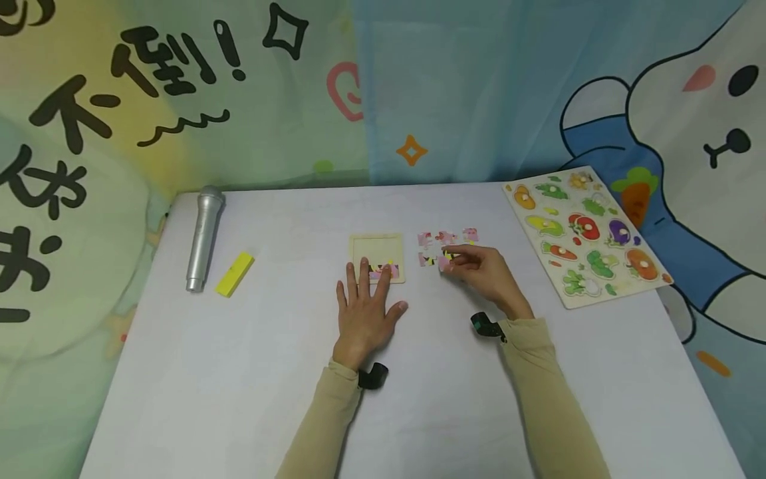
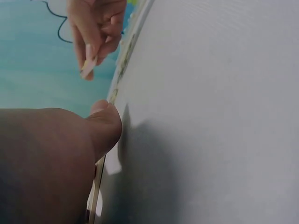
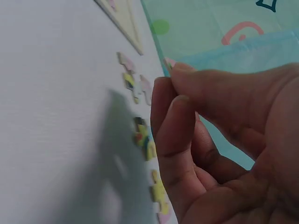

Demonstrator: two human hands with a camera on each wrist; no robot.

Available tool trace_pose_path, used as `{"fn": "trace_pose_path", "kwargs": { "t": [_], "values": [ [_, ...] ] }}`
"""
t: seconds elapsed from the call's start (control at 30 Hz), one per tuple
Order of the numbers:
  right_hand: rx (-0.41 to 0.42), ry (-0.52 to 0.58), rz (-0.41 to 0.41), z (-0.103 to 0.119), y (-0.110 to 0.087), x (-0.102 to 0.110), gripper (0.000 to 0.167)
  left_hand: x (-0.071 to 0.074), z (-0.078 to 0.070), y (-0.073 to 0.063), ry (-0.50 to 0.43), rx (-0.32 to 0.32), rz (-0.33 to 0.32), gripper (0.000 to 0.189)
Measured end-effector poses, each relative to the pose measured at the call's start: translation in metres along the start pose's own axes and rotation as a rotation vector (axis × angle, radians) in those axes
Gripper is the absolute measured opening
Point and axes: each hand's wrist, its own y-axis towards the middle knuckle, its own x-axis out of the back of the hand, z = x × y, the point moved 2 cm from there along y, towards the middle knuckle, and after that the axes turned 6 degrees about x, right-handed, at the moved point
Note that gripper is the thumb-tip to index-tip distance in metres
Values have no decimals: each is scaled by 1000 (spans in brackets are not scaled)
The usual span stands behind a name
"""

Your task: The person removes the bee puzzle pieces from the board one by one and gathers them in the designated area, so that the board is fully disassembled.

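A small wooden puzzle tray (image 1: 377, 243) lies mid-table, with pink and yellow pieces (image 1: 375, 271) along its lower part. My left hand (image 1: 364, 318) rests over its near edge, fingers straight and spread, covering part of the picture. Just right of the tray, my right hand (image 1: 486, 271) pinches a puzzle piece (image 2: 88, 68) between thumb and fingertips, raised above the table. Only a corner of that piece shows past the thumb in the right wrist view. Loose puzzle pieces (image 3: 144, 139) lie below this hand, which hides some of them in the head view.
At the right stands out a large vegetable puzzle board (image 1: 568, 269), near the table's edge. A silver microphone (image 1: 205, 239) and a yellow block (image 1: 235, 274) lie on the left. Behind the table hangs a printed curtain (image 1: 461, 86).
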Motion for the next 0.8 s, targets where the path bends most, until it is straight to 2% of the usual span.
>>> {"fn": "trace_pose_path", "kwargs": {
  "t": [0.17,0.27,0.57,0.8],
  "values": [
    [45,-144,-19,0,-4,-13,35,0,0,-1,2,10,8,79],
    [78,-182,-29,2,-5,-19,36,0,-1,-1,-6,4,4,79],
    [148,-172,-63,5,-9,-28,29,0,0,-2,-17,7,10,83],
    [151,-200,-89,10,-11,-32,28,2,0,-3,-13,9,3,84]
  ]
}}
